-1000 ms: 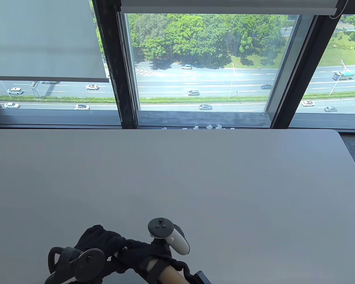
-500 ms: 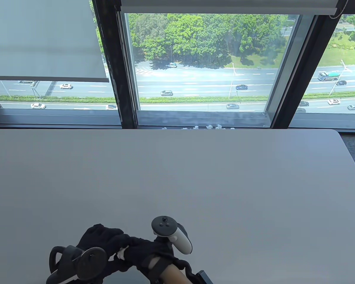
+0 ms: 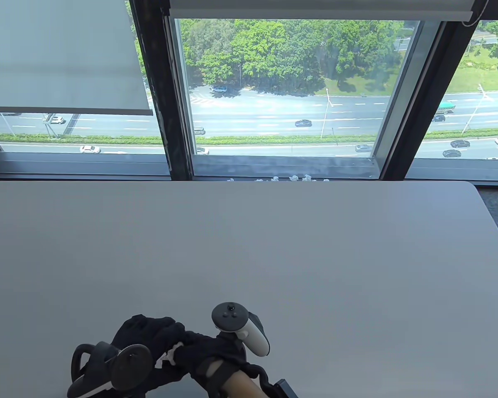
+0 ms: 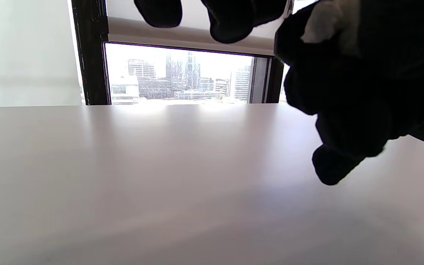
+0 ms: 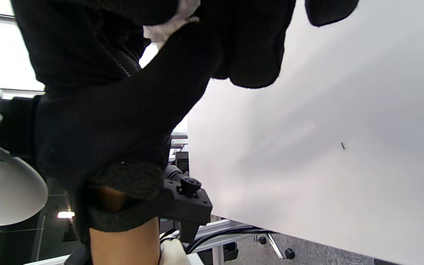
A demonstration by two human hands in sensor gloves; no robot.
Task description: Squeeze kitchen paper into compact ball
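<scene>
Near the front edge of the white table (image 3: 274, 240), both gloved hands are pressed together around the kitchen paper (image 3: 171, 355). In the table view the left hand (image 3: 143, 336) curls over from the left and the right hand (image 3: 209, 356) closes in from the right, their fingers touching, with only a small white scrap of the paper showing in the gap between them. Both hands are clenched on it — the left wrist view shows a white corner of the paper (image 4: 326, 22) poking out between dark fingers (image 4: 230, 18), and the right wrist view shows another white wedge (image 5: 171, 22) squeezed between the two gloves. How round or tight the wad is cannot be told, since the gloves cover nearly all of it.

On the back of the left hand sits a dark tracker (image 3: 112, 369) with a ring and a disc face; on the back of the right hand sits a tracker (image 3: 240, 327) with a dark round top and a white grip. A bare forearm (image 3: 240, 385) runs from the right hand to the bottom edge of the table view.

Beyond the hands the table stretches bare and pale to its far edge. Just behind that far edge, a row of small white crumpled bits (image 3: 290, 179) lies on the window sill — beyond it a large window (image 3: 282, 83) looks down on a road and trees.
</scene>
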